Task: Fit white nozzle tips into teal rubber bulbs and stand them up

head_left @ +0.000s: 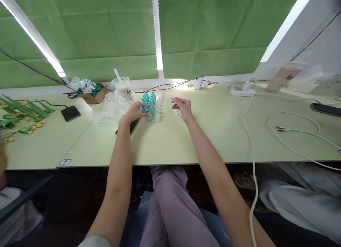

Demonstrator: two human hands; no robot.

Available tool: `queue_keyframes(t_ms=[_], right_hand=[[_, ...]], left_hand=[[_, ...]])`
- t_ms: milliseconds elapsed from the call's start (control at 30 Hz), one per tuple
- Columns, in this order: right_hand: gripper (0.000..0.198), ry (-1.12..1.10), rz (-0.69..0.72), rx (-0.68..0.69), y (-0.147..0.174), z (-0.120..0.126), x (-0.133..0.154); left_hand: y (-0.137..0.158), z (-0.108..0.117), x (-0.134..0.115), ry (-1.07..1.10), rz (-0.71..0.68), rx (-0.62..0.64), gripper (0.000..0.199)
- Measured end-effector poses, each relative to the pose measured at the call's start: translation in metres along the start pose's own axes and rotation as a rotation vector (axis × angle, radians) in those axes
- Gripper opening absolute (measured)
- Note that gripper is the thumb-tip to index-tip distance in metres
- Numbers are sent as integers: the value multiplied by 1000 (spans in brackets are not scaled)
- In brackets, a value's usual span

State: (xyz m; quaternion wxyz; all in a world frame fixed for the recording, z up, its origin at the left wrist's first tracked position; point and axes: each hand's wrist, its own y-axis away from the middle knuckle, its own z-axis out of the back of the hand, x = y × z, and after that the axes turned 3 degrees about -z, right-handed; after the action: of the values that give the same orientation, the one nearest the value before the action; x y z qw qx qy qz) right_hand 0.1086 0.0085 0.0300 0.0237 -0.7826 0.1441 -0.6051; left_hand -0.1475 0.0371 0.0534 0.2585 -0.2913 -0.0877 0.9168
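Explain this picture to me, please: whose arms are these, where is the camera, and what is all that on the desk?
There is no machine here. The arms belong to a person sitting at a pale table, and the single camera sits on their head, looking forward and down, so you see what they see.

The left hand rests against a cluster of small teal caps. Beside these stands a row of small white pieces. The right hand pinches one small white piece in a fingertip grip.

Around them lie a lidded drink cup with a straw, a cardboard box, a black phone, green plastic strips at far left, and white cables from a power strip on the right.
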Motion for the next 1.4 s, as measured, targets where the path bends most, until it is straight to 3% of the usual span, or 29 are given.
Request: queue_keyframes(t_ms=[100, 267, 433, 533, 633, 733, 833, 967, 1167, 1400], right_hand=[[39, -53, 10, 50, 2, -4, 3], [41, -69, 7, 159, 7, -13, 4], [42, -22, 24, 167, 8, -14, 7], [42, 13, 39, 130, 9, -11, 9], [40, 22, 48, 116, 9, -10, 10], [42, 38, 41, 187, 11, -12, 9], [47, 64, 32, 251, 13, -18, 7], [55, 79, 58, 256, 13, -22, 8], [42, 196, 138, 237, 11, -14, 12], [35, 427, 323, 262, 13, -15, 3]], left_hand=[[0, -3, 2, 3, 34, 67, 42], [-2, -8, 6, 76, 43, 57, 37], [-1, -7, -9, 431, -14, 9, 37], [-1, -7, -20, 659, -66, -80, 38], [-2, -8, -21, 713, -101, -236, 38], [-6, -11, -15, 698, -64, -373, 38], [-10, -17, -12, 687, 13, -424, 39], [-14, -28, -25, 600, -44, -333, 38], [-11, -45, -49, 284, -166, -184, 27], [-3, -52, -52, -42, -113, -126, 32]])
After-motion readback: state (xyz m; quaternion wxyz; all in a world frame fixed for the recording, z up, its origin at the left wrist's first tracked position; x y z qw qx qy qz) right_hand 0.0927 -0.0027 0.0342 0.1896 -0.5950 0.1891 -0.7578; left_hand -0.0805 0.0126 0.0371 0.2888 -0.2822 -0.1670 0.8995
